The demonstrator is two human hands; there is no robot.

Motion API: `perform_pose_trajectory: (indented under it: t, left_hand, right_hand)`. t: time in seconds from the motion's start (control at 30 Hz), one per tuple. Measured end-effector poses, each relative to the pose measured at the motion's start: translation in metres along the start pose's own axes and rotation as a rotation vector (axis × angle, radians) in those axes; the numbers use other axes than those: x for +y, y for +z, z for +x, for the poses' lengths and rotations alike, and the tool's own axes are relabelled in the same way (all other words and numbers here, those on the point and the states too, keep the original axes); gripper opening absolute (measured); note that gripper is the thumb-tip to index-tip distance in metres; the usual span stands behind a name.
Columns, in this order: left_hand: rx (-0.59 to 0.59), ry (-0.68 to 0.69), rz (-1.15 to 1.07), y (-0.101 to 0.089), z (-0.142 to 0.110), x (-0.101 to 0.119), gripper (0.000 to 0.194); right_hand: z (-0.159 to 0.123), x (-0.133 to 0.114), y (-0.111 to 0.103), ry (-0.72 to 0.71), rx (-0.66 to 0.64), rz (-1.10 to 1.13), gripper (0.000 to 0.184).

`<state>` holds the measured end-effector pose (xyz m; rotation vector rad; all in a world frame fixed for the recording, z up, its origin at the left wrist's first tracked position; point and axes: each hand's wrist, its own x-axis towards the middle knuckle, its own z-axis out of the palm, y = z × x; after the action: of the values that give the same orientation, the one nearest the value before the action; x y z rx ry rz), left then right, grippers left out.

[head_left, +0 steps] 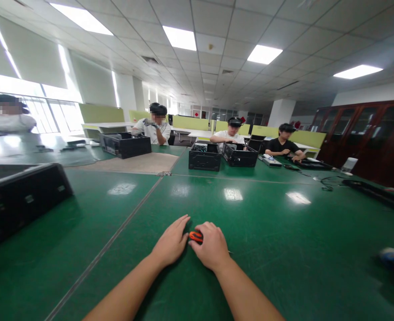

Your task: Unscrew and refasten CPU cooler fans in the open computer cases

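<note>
Seemingly a light, stiff, sturdy screwdriver (197, 237), best held by the orange-black handle (194, 236); low over or on the table (304, 249), gripped in the curled right hand (213, 244), just beside the open left hand (172, 241).

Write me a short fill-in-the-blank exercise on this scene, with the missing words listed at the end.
1. The hand partly covering the orange-and-black screwdriver is the person's own ____ one.
2. The colour of the tabletop is ____.
3. Across the table, the co-worker nearest the dark wooden cabinets wears a ____ shirt.
4. The black computer case closest to the camera stands toward the ____ edge of the picture.

Missing words: right; green; black; left.
</note>
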<state>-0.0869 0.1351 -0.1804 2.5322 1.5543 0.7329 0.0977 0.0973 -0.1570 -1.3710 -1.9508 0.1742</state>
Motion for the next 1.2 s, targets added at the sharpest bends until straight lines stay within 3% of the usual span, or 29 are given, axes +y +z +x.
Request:
perform_pose_trajectory:
  t: [0.3,0.4,0.57,0.67,0.8,1.2]
  left_hand:
    - [-0.019,0.01,0.028,0.0038,0.0019,-0.0015,0.055]
    - [-0.025,0.009,0.033,0.0039,0.0016,-0.0013,0.056]
    - [-0.026,0.011,0.041,0.0029,0.0013,-0.0012,0.056]
    - [-0.023,0.018,0.042,0.0031,0.0014,-0.0018,0.055]
    - [-0.009,0.028,0.04,0.0045,0.0016,-0.0025,0.053]
    - [0.002,0.055,0.037,0.0055,0.0016,-0.004,0.052]
  right_hand:
    - [-0.0023,-0.0037,0.0011,0.017,0.009,0.002,0.012]
    - [-0.0028,-0.0033,0.0009,0.02,0.03,0.005,0.021]
    - [-0.0017,-0.002,0.0,0.023,0.05,0.006,0.015]
    - [-0.0015,-0.0028,0.0,0.027,0.066,0.008,0.022]
    - [-0.0025,-0.0034,0.0008,0.013,0.04,0.009,0.012]
    - [-0.0016,-0.0022,0.0023,0.012,0.037,0.009,0.021]
